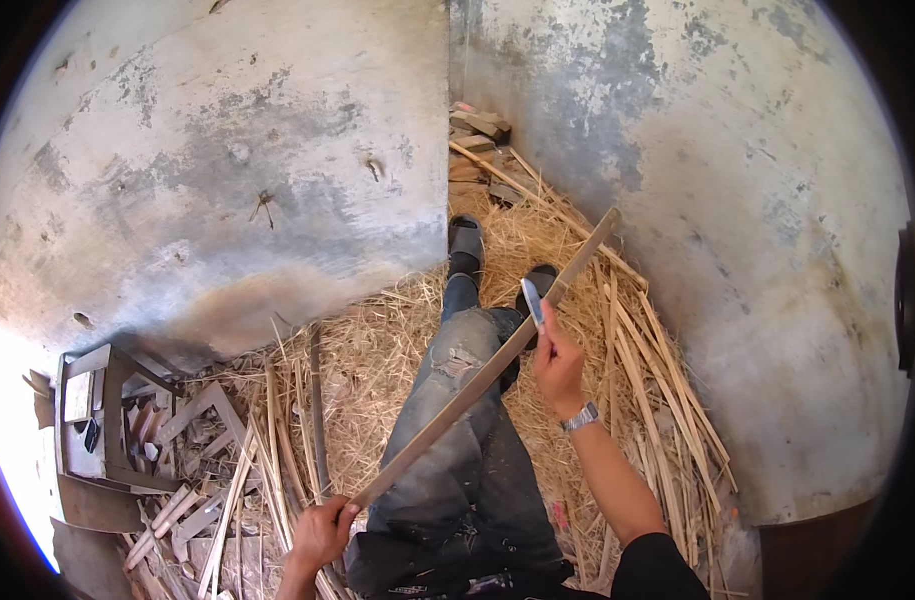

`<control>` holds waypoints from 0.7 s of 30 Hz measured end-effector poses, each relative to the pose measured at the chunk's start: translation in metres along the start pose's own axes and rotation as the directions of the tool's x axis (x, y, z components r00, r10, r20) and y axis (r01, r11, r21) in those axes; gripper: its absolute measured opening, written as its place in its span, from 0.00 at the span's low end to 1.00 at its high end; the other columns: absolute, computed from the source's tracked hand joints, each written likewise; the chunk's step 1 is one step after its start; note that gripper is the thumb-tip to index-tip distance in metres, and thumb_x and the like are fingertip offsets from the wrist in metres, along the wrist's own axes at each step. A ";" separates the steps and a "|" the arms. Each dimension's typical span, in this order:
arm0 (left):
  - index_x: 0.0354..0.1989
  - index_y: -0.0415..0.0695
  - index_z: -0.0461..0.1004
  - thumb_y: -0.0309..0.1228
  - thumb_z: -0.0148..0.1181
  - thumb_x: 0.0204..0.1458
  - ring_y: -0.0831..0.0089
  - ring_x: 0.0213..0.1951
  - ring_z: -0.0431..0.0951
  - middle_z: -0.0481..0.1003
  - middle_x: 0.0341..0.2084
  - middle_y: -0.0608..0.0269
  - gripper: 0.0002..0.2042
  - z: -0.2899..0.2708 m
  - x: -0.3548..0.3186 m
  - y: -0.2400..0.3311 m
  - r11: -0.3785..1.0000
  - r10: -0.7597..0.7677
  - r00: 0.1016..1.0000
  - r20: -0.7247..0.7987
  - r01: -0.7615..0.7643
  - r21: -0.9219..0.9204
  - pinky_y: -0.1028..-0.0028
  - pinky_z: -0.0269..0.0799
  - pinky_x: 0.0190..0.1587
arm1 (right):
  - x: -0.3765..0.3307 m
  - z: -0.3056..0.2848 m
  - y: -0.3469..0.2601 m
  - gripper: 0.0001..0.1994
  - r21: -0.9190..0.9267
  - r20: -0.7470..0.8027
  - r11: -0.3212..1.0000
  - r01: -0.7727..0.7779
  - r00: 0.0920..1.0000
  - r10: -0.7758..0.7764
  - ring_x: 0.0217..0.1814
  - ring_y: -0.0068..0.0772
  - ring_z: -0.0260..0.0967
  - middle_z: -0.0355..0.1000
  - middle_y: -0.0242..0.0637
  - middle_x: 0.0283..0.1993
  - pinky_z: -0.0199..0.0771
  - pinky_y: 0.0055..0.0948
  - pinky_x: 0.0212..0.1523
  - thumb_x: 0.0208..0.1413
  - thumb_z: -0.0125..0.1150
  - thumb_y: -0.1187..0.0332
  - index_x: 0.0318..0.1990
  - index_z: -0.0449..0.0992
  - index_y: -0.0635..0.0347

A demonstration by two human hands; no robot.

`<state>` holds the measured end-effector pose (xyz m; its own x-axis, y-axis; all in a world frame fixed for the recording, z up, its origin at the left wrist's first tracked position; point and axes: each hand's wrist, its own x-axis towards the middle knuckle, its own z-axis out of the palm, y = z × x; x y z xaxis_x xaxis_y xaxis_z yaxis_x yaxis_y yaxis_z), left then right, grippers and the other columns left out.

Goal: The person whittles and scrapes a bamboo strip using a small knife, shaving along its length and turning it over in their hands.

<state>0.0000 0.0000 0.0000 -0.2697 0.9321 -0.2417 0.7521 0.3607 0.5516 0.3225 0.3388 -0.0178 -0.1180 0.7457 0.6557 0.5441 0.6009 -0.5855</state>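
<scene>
A long, flat strip (467, 394) of wood or bamboo slants across my lap, its far end up and to the right. My left hand (322, 532) is closed round the near end. In my right hand (559, 372) is a knife (532, 302) with a bright blade, its handle mostly hidden in my closed fingers. The blade lies against or just over the strip, past its middle; whether it touches cannot be made out. A watch (581, 417) sits on my right wrist.
Pale shavings (377, 335) cover the floor about my legs. Long split strips (667, 400) lie along the right wall, more (262, 450) at the left. A wooden frame (107, 420) stands at far left among scraps. Worn walls (217, 150) meet ahead, near stacked wood pieces (477, 125).
</scene>
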 end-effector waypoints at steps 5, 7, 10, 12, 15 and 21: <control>0.36 0.38 0.78 0.43 0.47 0.74 0.53 0.25 0.81 0.76 0.19 0.46 0.21 0.010 0.024 0.035 0.931 0.090 0.984 0.155 -0.028 -0.363 0.58 0.73 0.33 | 0.010 0.012 -0.006 0.23 0.043 -0.064 0.998 0.044 0.997 -0.041 0.20 0.25 0.55 0.61 0.40 0.20 0.60 0.32 0.23 0.69 0.57 0.76 0.70 0.75 0.56; 0.34 0.37 0.77 0.44 0.45 0.75 0.53 0.25 0.79 0.75 0.19 0.46 0.24 0.013 0.036 0.048 0.926 0.010 0.967 0.255 0.087 -0.368 0.59 0.72 0.33 | -0.004 0.021 -0.026 0.22 0.068 -0.006 0.998 -0.004 1.000 0.005 0.20 0.29 0.58 0.64 0.43 0.21 0.63 0.32 0.24 0.69 0.57 0.76 0.69 0.76 0.58; 0.34 0.36 0.77 0.46 0.44 0.75 0.52 0.25 0.79 0.75 0.19 0.48 0.26 0.032 0.058 0.069 0.912 -0.015 0.961 0.275 0.126 -0.390 0.57 0.72 0.34 | -0.019 0.019 -0.041 0.26 0.158 0.115 0.981 0.109 0.985 -0.128 0.23 0.47 0.71 0.70 0.47 0.25 0.72 0.38 0.27 0.63 0.58 0.78 0.69 0.77 0.57; 0.34 0.37 0.77 0.47 0.43 0.76 0.53 0.24 0.78 0.74 0.17 0.52 0.26 0.040 0.073 0.082 0.922 0.103 0.983 0.151 -0.038 -0.385 0.57 0.72 0.34 | -0.026 0.016 -0.046 0.25 0.177 0.137 0.974 0.141 0.977 -0.166 0.24 0.47 0.72 0.71 0.47 0.25 0.73 0.39 0.27 0.63 0.59 0.78 0.69 0.76 0.57; 0.33 0.37 0.77 0.47 0.42 0.76 0.53 0.24 0.78 0.73 0.17 0.55 0.27 0.039 0.083 0.092 0.925 0.125 0.982 0.141 -0.064 -0.374 0.57 0.72 0.34 | -0.042 0.016 -0.054 0.25 0.156 0.202 0.975 0.161 0.961 -0.191 0.24 0.46 0.73 0.74 0.44 0.27 0.74 0.40 0.27 0.64 0.60 0.77 0.70 0.75 0.57; 0.33 0.37 0.76 0.51 0.41 0.76 0.62 0.24 0.78 0.74 0.17 0.57 0.30 0.038 0.086 0.102 0.894 0.075 0.969 0.235 0.039 -0.446 0.60 0.72 0.33 | -0.061 0.015 -0.064 0.30 0.223 0.169 0.972 0.072 0.979 -0.111 0.22 0.42 0.72 0.70 0.41 0.24 0.73 0.39 0.25 0.61 0.62 0.77 0.72 0.74 0.51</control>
<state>0.0765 0.1159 0.0053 -0.0641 0.9227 -0.3802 0.3937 0.3735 0.8399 0.2826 0.2591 -0.0269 -0.3159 0.7123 0.6267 0.3353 0.7017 -0.6286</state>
